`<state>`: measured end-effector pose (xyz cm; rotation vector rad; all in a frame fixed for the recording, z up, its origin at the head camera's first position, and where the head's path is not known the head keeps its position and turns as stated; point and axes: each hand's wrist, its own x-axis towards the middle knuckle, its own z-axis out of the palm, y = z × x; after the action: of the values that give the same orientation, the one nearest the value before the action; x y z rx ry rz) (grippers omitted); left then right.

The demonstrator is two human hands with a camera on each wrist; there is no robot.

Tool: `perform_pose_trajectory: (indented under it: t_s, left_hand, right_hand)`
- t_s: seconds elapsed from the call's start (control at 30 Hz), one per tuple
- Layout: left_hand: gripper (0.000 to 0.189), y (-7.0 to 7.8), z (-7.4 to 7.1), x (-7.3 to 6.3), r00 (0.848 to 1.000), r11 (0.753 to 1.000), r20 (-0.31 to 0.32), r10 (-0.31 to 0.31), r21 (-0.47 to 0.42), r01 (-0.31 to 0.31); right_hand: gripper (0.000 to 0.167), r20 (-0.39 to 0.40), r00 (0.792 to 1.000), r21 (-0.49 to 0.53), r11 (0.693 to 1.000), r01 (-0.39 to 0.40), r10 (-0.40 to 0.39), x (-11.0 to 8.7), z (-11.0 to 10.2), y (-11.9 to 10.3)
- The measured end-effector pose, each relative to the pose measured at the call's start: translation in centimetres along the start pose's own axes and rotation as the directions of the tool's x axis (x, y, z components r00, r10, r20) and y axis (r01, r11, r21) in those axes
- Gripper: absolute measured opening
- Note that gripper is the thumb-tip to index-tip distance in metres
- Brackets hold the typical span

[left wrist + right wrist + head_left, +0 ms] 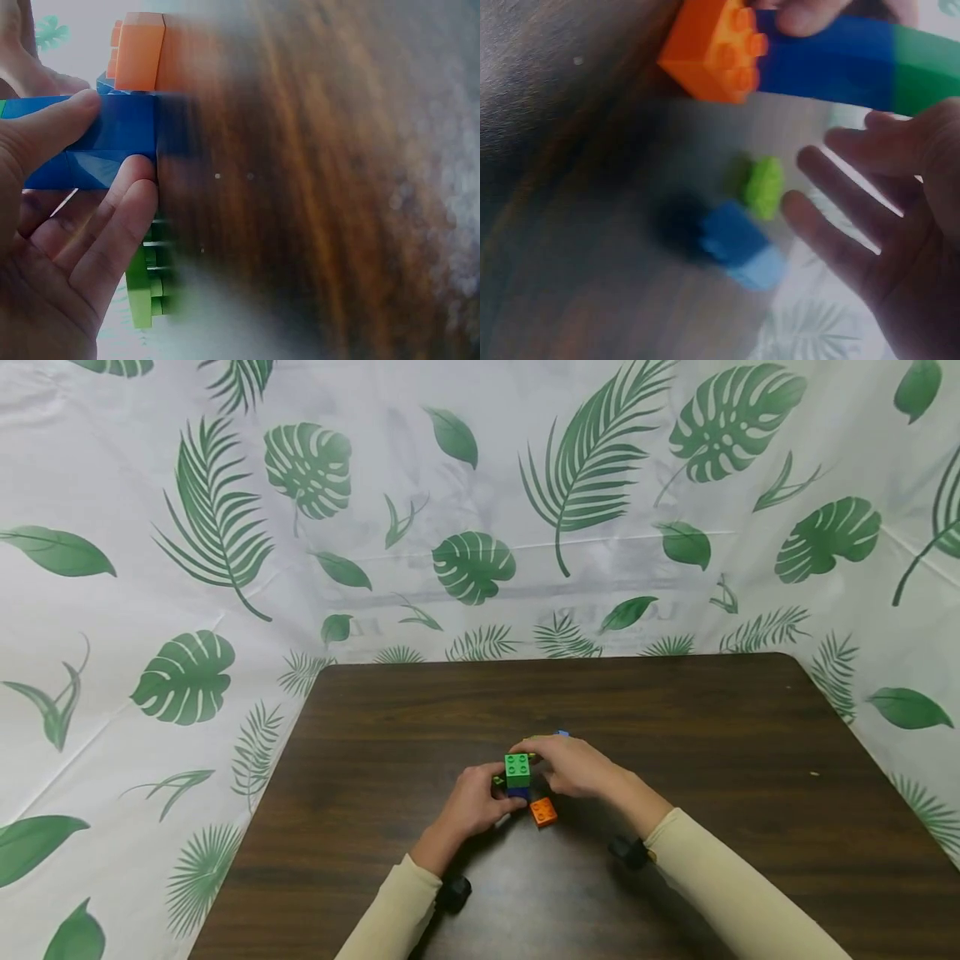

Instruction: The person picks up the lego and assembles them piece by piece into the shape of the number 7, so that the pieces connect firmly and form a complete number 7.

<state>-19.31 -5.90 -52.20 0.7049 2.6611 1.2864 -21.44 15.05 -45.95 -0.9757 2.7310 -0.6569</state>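
In the head view, a dark wood-grain table (375, 718) runs wide to both sides of a stack of green-over-blue plastic bricks (517, 769), its far edge well beyond. The left hand (474, 799) grips the stack; the right hand (576, 766) is beside it. A studded orange plastic brick (543, 812) sits near the stack's base.

In the left wrist view, thumb and fingers pinch the blue part, fingertips near the tabletop. A lime-green studded brick (140, 291) shows beyond them.

In the right wrist view, the right hand's fingers are spread, holding nothing visible; whether one touches the stack, one cannot tell. A blurred lime-green piece (764, 187) and lighter blue brick (742, 244) lie near its fingertips.
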Motion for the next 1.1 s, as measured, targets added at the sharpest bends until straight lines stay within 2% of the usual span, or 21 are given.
perform_pose_trajectory:
  t_s: [0.13, 0.3, 0.43, 0.6, 0.73, 0.93, 1.03, 1.1]
  left_hand:
    - [0.039, -0.1, 0.0, -0.1, 1.000, 1.000, 0.003, -0.010, -0.002, 0.010]
    - [0.040, -0.1, 0.1, -0.1, 1.000, 1.000, 0.006, -0.002, -0.006, 0.002]
    - [0.041, 0.0, 0.1, -0.1, 1.000, 1.000, 0.009, 0.002, -0.005, -0.002]
    - [0.039, 0.2, 0.0, -0.1, 1.000, 1.000, -0.003, 0.013, 0.028, -0.013]
    - [0.038, 0.2, -0.2, 0.0, 1.000, 0.997, -0.004, 0.022, 0.079, -0.022]
    - [0.063, 0.5, -1.3, -0.5, 1.000, 0.988, -0.013, 0.002, 0.153, 0.000]
    - [0.070, 0.7, -1.8, -0.7, 0.998, 0.989, -0.055, 0.025, 0.145, -0.016]
    - [0.070, 0.9, -1.9, -0.8, 0.994, 0.995, -0.089, 0.062, 0.080, -0.055]
  right_hand:
    - [0.034, 0.001, 1.000, -0.072, 0.997, 0.019, -0.019, 0.8, 1.6, 1.1]
    - [0.022, 0.010, 1.000, -0.114, 0.993, 0.023, -0.022, 1.5, 3.6, 2.0]
    - [0.015, -0.022, 1.000, -0.163, 0.987, 0.008, -0.012, 1.7, 4.2, 2.3]
    - [0.019, -0.098, 0.995, -0.255, 0.967, 0.006, -0.032, 1.9, 4.2, 2.7]
    - [0.027, -0.111, 0.994, -0.274, 0.962, -0.011, -0.020, 1.9, 4.1, 2.8]
    - [0.036, -0.126, 0.992, -0.230, 0.973, -0.020, -0.010, 1.8, 4.5, 2.8]
    - [0.042, -0.149, 0.989, -0.242, 0.969, -0.044, 0.008, 2.0, 4.7, 3.0]
    - [0.046, -0.159, 0.987, -0.237, 0.969, -0.073, 0.036, 2.2, 4.9, 3.0]
